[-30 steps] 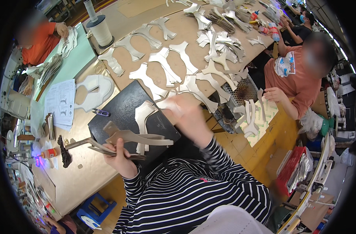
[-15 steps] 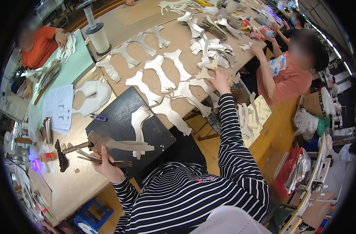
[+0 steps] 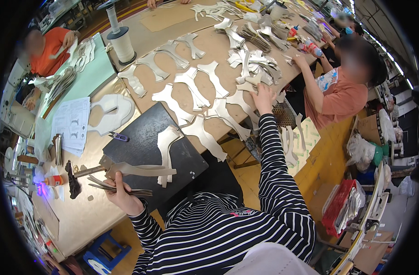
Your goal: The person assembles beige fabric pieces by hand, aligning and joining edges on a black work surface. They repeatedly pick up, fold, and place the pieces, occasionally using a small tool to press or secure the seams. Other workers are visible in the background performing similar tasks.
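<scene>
Pale, slightly glossy leather-like cut pieces [image 3: 191, 87] are being spread over a matt brown cardboard-covered desk [image 3: 173, 18]; nearer, a smooth matt black pad [image 3: 140, 146] is being used.

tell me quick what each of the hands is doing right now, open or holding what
Left hand: closed on a stack of thin cut pieces beside the black mat.
Right hand: stretched out, fingers spread flat on pale cut pieces on the table, gripping nothing.
</scene>
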`<state>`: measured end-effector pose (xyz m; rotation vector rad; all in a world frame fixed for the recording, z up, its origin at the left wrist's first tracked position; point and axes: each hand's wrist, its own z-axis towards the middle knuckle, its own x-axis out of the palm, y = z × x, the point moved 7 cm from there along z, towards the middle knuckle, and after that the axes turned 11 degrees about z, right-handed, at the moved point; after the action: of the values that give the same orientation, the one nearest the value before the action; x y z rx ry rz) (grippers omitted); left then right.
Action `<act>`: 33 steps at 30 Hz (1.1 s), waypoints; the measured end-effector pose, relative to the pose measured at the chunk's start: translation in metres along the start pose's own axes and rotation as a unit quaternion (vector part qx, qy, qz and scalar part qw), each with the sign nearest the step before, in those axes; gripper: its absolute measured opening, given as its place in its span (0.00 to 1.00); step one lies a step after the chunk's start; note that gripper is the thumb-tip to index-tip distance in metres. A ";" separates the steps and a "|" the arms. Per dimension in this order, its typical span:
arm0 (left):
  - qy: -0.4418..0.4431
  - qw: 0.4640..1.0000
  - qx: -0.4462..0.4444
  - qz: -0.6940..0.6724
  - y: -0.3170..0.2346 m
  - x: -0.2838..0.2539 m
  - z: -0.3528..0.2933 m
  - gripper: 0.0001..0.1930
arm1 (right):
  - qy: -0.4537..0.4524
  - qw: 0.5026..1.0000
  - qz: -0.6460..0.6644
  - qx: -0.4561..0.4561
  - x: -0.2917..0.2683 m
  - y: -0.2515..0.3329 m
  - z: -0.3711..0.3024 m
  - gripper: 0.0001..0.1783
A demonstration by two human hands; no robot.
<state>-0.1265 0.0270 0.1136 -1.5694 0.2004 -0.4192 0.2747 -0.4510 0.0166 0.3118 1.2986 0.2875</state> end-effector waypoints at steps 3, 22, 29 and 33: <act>0.001 1.000 -0.006 0.005 0.001 -0.001 -0.001 0.15 | -0.028 0.999 0.014 -0.025 -0.010 0.011 -0.008 0.30; 0.013 1.000 -0.024 -0.010 -0.003 0.014 -0.005 0.16 | 0.090 0.988 0.128 -0.017 0.012 0.043 -0.064 0.24; 0.022 0.999 -0.029 -0.005 0.000 0.006 -0.004 0.15 | 0.043 0.984 0.175 -0.006 0.024 0.029 -0.060 0.25; 0.015 0.999 -0.027 -0.007 0.000 0.002 0.000 0.16 | 0.110 0.980 0.165 0.014 0.022 0.031 -0.057 0.24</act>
<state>-0.1247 0.0257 0.1144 -1.6200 0.2246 -0.4516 0.2238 -0.4102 -0.0048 0.5340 1.4678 0.5984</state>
